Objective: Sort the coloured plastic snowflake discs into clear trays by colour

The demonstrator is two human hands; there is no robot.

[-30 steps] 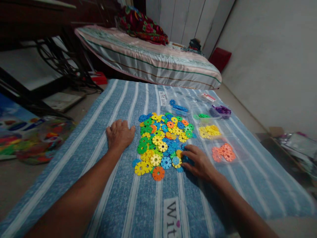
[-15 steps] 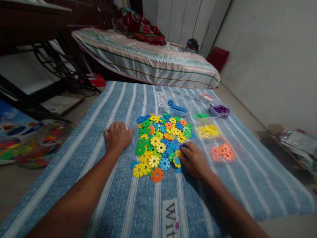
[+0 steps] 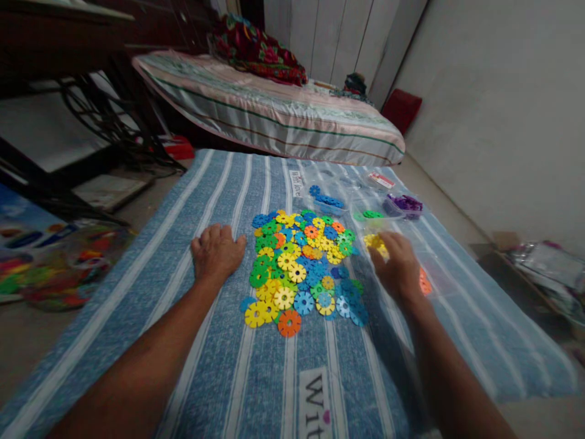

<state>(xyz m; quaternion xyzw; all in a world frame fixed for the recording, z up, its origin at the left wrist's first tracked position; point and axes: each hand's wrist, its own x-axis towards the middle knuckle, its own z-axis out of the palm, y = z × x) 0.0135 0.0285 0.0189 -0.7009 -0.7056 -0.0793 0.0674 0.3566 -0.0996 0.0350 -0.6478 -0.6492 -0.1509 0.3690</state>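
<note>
A loose pile of notched plastic discs (image 3: 297, 272) in blue, green, yellow and orange lies on the striped cloth. My left hand (image 3: 218, 253) rests palm down to the left of the pile, fingers spread, holding nothing. Over the clear sorting trays on the right, my right hand (image 3: 397, 265) hovers with its fingers drawn together; what is in them, if anything, is hidden. Yellow discs (image 3: 375, 242) sit just beyond its fingertips in one compartment. Orange discs (image 3: 425, 281) show partly from behind the hand.
Further back, the trays hold blue discs (image 3: 329, 201), green discs (image 3: 372, 214) and purple discs (image 3: 406, 204). A red and white card (image 3: 381, 180) lies at the far corner. A bed (image 3: 274, 116) stands behind, a sewing machine frame (image 3: 98, 116) at left.
My right hand has moved from the pile's right edge, right and slightly up, to the yellow discs' compartment. Blue discs it covered now show. My left hand has stayed still.
</note>
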